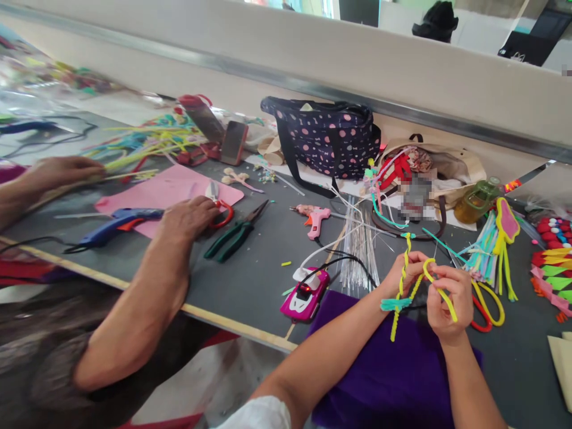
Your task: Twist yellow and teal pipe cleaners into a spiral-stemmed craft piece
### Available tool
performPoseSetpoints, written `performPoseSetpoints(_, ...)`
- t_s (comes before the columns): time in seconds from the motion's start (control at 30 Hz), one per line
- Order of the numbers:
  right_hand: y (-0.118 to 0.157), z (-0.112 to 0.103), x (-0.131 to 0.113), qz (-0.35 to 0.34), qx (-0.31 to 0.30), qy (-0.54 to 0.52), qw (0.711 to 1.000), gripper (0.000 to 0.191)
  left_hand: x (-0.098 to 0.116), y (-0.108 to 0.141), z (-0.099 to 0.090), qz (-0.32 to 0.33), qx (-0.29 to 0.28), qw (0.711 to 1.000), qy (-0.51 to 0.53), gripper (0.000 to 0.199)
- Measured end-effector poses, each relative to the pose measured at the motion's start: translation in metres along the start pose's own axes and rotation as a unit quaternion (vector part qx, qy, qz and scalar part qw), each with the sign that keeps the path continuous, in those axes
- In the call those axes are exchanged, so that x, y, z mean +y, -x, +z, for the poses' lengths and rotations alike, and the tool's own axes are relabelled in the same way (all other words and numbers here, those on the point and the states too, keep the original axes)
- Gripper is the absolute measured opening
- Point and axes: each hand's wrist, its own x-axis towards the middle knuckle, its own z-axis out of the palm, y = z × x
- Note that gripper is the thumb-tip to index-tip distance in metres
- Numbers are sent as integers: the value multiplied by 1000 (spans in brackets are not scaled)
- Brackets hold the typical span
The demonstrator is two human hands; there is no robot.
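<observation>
A twisted yellow pipe cleaner (394,326) stands nearly upright in front of my left hand (407,275), whose fingers are closed on the yellow piece. A short teal pipe cleaner (389,305) crosses it near the bottom. My right hand (450,301) pinches a curved yellow length (447,301) that bends over between the two hands; where it joins the twisted part is hidden by my fingers. Under my forearms lies a folded purple cloth (357,357). Scissors with red and yellow handles (497,304) rest just right of my right hand.
A co-worker's hand (190,217) rests on red-handled scissors at left, near pliers (232,238) and a blue glue gun (111,229). Before me are a pink glue gun (318,221), a magenta device with a cord (308,298), silver wires (360,256) and a dotted bag (330,140).
</observation>
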Motion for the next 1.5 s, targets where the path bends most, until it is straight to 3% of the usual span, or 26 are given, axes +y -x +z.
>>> performPoseSetpoints(0.33,4,6,7,81,76,-45,993,14,-3,-1,-3,-23,-15,1000,-8,38)
performPoseSetpoints(0.57,0,5,16,73,-81,52,993,36,-6,-2,-5,-14,-12,1000,23,32)
performPoseSetpoints(0.73,1,4,24,53,-127,77,987,33,-8,-3,-6,-14,-8,1000,17,29)
performPoseSetpoints(0.9,2,5,28,59,-98,112,987,16,-8,-2,-5,-10,-18,1000,-11,30)
performPoseSetpoints(1.07,0,5,29,48,-73,129,988,8,-9,-2,-5,-53,-33,998,-27,32)
performPoseSetpoints(1.37,2,5,24,31,-86,125,988,8,-9,-3,-9,-57,-18,998,-9,29)
performPoseSetpoints(1.5,4,4,25,119,-14,54,991,10,-2,1,-5,-63,-38,997,-5,29)
